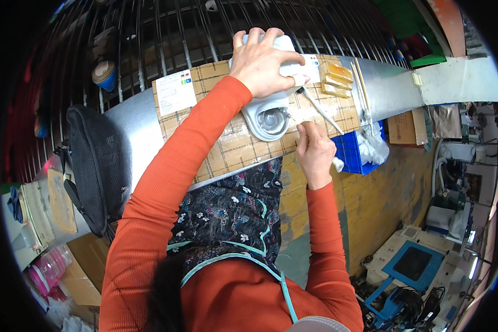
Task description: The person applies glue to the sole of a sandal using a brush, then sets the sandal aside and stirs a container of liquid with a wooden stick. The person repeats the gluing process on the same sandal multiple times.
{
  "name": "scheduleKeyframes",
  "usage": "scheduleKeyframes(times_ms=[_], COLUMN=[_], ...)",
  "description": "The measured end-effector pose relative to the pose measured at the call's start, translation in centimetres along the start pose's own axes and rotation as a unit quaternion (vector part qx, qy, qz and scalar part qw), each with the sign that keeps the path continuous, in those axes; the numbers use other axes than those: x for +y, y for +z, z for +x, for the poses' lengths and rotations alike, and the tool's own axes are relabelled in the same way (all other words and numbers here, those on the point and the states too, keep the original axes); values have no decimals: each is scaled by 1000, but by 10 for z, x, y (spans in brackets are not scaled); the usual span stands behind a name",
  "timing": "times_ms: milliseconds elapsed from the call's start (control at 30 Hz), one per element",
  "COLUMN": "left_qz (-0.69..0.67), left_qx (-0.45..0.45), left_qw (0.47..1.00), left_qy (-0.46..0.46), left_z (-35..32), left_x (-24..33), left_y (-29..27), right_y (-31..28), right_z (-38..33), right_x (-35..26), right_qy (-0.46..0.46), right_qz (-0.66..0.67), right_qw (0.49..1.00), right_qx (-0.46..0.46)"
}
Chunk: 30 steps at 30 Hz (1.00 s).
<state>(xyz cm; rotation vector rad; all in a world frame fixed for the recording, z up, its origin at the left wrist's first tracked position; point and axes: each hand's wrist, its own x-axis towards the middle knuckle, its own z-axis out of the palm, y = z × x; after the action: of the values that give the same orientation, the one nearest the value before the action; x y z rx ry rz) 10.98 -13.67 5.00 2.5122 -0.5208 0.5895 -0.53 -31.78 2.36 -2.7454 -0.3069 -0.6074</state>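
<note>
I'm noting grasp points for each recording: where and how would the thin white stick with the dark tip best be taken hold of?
Probably mid-shaft on the thin white stick, pinched across its width from the person's right. Its dark tip points toward the left hand, while the slim shaft slants away, down to the right.

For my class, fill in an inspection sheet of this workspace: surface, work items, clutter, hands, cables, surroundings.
Surface: metal table, partly covered by a cardboard sheet.
Work items: white plastic item with a clear round part, on the cardboard.
Clutter: amber blocks, wooden sticks and a dark-ended white stick to the right; black mesh bag at left.
Hands: left hand grips the white item; right hand, fingers pinched, appears to hold a white-ended tool, details unclear.
Cables: black cables near a blue-framed machine, lower right.
Surroundings: metal bars beyond the table; blue crate with white bags; worn yellow floor.
</note>
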Motion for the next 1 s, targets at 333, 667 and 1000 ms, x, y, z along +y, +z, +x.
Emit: scheduleKeyframes(times_ms=[333, 667, 1000], left_qz=[8, 0, 16], left_qx=[20, 8, -8], left_qw=[999, 998, 997], left_qy=[31, 59, 81], left_z=[1, 6, 8], left_x=[-6, 1, -2], left_y=[8, -10, -9], right_y=[10, -12, 2], right_z=[-20, 29, -6], right_x=[-58, 24, -11], right_qy=[192, -170, 51], right_qz=[-21, -37, -22], right_qw=[981, 985, 998], right_qx=[-7, 10, -37])
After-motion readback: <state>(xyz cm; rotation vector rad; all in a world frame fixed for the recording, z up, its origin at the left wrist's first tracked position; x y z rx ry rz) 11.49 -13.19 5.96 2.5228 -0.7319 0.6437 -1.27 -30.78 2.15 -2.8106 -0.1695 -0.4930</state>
